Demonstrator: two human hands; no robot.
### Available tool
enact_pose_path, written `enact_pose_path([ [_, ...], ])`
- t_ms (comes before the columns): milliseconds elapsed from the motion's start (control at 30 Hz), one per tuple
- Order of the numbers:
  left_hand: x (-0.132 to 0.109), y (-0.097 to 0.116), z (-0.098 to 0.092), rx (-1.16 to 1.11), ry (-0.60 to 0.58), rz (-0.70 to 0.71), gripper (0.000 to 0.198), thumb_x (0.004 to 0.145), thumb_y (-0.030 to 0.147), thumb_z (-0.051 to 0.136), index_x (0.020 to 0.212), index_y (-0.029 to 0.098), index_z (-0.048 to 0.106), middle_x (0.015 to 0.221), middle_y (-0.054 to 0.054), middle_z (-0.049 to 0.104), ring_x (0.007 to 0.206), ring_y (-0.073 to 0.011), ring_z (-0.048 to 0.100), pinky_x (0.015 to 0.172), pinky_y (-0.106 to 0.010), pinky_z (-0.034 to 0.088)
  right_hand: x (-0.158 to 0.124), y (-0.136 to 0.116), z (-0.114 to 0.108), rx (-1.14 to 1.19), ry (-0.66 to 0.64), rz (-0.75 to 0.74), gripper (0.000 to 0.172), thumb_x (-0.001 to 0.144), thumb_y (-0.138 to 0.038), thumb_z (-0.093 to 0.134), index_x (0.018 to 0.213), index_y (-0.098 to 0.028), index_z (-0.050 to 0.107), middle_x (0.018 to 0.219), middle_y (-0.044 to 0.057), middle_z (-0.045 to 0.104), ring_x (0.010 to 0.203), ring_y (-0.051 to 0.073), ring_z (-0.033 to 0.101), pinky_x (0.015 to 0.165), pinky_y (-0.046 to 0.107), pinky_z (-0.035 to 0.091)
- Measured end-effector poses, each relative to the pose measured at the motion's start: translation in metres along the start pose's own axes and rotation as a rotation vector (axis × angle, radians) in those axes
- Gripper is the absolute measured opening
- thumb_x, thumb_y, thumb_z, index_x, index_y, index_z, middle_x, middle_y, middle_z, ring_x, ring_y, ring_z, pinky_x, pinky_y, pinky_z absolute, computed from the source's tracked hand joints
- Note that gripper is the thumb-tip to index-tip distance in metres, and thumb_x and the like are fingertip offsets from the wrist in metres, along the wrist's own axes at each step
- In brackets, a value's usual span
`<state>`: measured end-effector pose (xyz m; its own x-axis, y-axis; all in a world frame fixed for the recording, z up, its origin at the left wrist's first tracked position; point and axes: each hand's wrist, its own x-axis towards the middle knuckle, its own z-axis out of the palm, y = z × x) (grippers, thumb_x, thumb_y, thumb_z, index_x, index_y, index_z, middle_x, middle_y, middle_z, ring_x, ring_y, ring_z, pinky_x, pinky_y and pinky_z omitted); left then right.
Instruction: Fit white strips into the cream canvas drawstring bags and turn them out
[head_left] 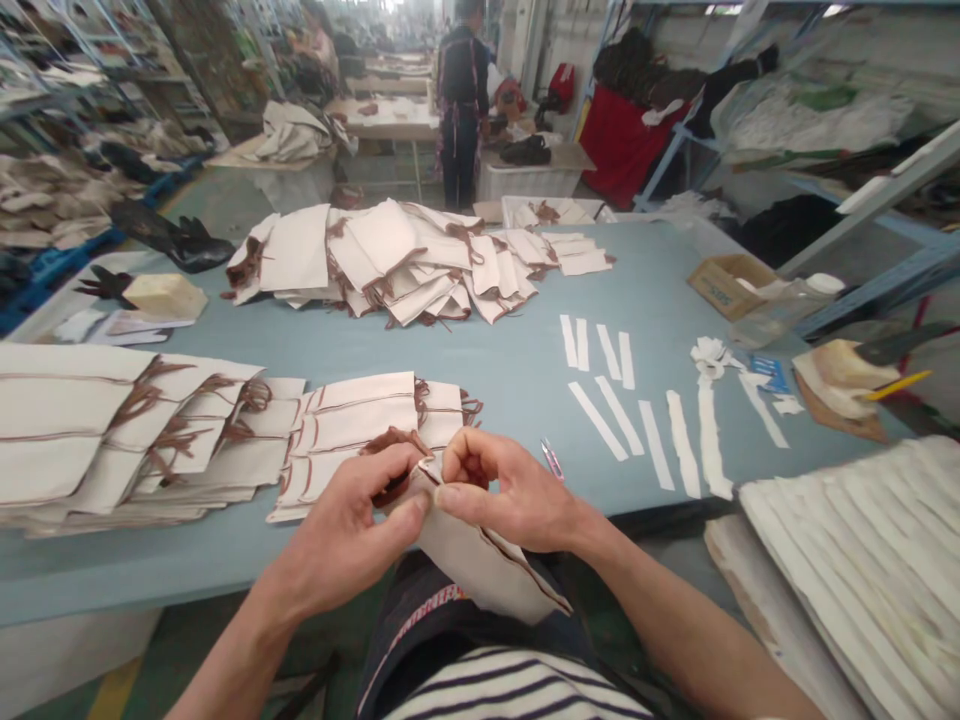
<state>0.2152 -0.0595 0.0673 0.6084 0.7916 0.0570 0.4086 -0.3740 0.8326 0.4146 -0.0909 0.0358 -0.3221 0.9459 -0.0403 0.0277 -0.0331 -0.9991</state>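
Between my hands is a cream fabric piece [480, 560] with brown edging, held over my lap at the front edge of the table. My left hand [367, 530] pinches its upper end, where brown trim is bunched. Thumb and fingers of my right hand [510, 485] close on the same end from the other side. Just beyond lies a small stack of similar cream pieces [360, 405] with brown cords. Small thread snips [552, 460] rest on the table to the right of my right hand.
A larger stack of cream pieces [67, 400] lies at the left, and a long heap [390, 245] at the back. White strips [596, 420] are spread at the right, near a cardboard box [724, 285]. A person [461, 100] stands in the background.
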Motion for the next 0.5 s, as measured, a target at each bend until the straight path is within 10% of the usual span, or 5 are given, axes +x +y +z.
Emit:
enact_pose_path([
  [300,-0.016,0.012,0.003,0.211,0.127,0.02,0.017,0.086,0.018,0.049,0.071,0.021,0.055,0.065,0.005,0.058,0.061,-0.0128,0.052,0.058,-0.025,0.038,0.015,0.011,0.0,0.267,-0.25,0.077,0.056,0.086,-0.071,0.073,0.082,-0.021,0.05,0.064,-0.007,0.049,0.058,0.01,0.044,0.054,0.022,0.035],
  [500,-0.022,0.001,0.004,-0.056,0.128,-0.112,0.016,0.088,0.028,0.054,0.075,0.021,0.061,0.067,0.003,0.057,0.063,-0.0149,0.05,0.058,-0.026,0.041,0.011,0.018,0.019,0.199,-0.116,0.084,0.044,0.091,-0.059,0.067,0.08,-0.022,0.048,0.064,-0.008,0.046,0.057,0.009,0.04,0.052,0.022,0.032],
])
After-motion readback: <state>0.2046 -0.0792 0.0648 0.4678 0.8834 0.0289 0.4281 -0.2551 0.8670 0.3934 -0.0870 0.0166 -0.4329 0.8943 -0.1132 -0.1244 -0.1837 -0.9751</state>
